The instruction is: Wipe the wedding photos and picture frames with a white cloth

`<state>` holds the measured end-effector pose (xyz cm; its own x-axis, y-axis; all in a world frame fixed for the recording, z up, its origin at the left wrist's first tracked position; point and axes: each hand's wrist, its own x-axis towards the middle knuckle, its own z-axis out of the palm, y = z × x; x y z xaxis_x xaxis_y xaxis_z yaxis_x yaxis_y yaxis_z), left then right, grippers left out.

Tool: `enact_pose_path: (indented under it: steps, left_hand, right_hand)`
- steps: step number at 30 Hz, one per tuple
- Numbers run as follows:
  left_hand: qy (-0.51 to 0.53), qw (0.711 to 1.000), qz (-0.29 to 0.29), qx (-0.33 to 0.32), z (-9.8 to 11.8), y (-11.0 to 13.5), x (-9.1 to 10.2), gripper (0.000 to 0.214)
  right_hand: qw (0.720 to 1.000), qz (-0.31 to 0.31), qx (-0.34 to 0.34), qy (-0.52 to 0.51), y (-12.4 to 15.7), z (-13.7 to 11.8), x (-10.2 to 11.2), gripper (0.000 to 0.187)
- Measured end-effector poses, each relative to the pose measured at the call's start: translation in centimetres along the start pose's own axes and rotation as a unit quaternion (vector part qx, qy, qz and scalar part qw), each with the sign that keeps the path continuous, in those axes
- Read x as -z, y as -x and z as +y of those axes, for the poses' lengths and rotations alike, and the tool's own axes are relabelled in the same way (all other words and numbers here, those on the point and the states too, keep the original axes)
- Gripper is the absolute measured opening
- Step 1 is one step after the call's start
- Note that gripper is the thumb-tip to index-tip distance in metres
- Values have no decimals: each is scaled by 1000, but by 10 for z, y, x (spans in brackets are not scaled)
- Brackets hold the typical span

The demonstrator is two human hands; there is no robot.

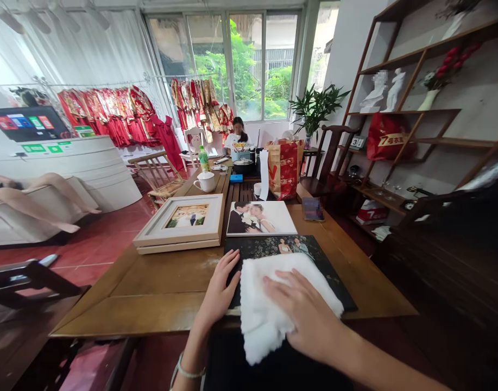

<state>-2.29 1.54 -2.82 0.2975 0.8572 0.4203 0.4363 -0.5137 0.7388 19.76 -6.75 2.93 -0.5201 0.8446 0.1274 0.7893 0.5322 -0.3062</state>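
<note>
A person's right hand [309, 320] lies flat, fingers spread, pressing a white fluffy cloth [260, 296] onto a dark wedding album [289, 247] at lower centre of the frame. It pins the cloth down and does not clutch it. The left hand [218, 293] rests open at the album's left edge, fingers straight and close together, apparently steadying it.

The work in hand looks like a wipe of the album's face, with the cloth over the near half. The far strip, where a small printed couple shows, lies uncovered. Reaching it would call for sliding the flat palm away from the body under even pressure while the left hand holds the edge firm.

The album lies flat on the wooden surface [171, 293], its near edge at the surface's front rim. It is black and glossy, with a pale floral pattern around the couple. The cloth is thick and rumpled, and one corner hangs off toward the person.

Just beyond the album lies a white wedding photo album [260, 217]. To its left sits a pale framed photo [183, 220] on a second frame. Farther up the frame stand a white mug [206, 182] and a red shopping bag [284, 168]. Another person [236, 136] is seated at the far end, with red garments [110, 114] on a rail at upper left.
</note>
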Motion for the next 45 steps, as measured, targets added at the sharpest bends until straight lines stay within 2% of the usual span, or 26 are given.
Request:
enact_pose_path:
  steps: [4, 6, 9, 12, 14, 18, 21, 24, 29, 31, 33, 36, 40, 43, 45]
  left_hand:
    - [-3, 1000, -12, 7, 1, -1, 2, 40]
    - [-2, 1000, -17, 8, 2, -1, 2, 40]
    - [1, 1000, -15, 8, 3, -1, 2, 40]
    - [0, 1000, -8, 9, 5, -1, 1, 39]
    - [-1, 1000, -3, 8, 5, -1, 1, 39]
    - [-1, 1000, 3, 1, 5, -1, 1, 39]
    - [-2, 1000, -1, 3, 6, 0, 1, 39]
    - [-2, 1000, -6, 7, 7, 0, 2, 40]
    - [-2, 1000, -9, 7, 6, 0, 3, 40]
    - [-2, 1000, -10, 5, 6, -1, 2, 40]
    - [-2, 1000, -9, 6, 6, -1, 2, 40]
    - [-4, 1000, -4, 6, 6, -1, 1, 39]
    - [-6, 1000, -1, 7, 8, -1, 1, 39]
    - [-4, 1000, 1, 10, 9, -1, 1, 38]
    - [-1, 1000, 1, 11, 10, -1, 2, 39]
  right_hand:
    - [999, 29, -41, 8, -45, 48, 15, 86]
    - [997, 37, -62, 18, -64, 68, 19, 84]
    - [996, 42, -70, 25, -74, 79, 17, 78]
    - [998, 35, -46, 19, -56, 63, 11, 82]
    - [999, 30, -23, 8, -31, 41, 7, 88]
    - [1000, -22, -10, -13, 18, 3, 3, 103]
    - [999, -41, -11, -20, 30, 1, 4, 105]
    - [999, -12, -37, -1, 9, 27, 8, 97]
    - [992, 23, -115, 35, -47, 90, 21, 79]
    - [991, 31, -126, 39, -60, 105, 24, 76]
    - [990, 37, -131, 43, -62, 110, 22, 75]
    - [989, 44, -135, 51, -46, 96, 13, 78]
    - [994, 39, -94, 45, 3, 50, 2, 95]
    - [999, 4, -50, 9, 39, 19, 1, 105]
    - [999, -13, -31, -11, 51, 12, 3, 108]
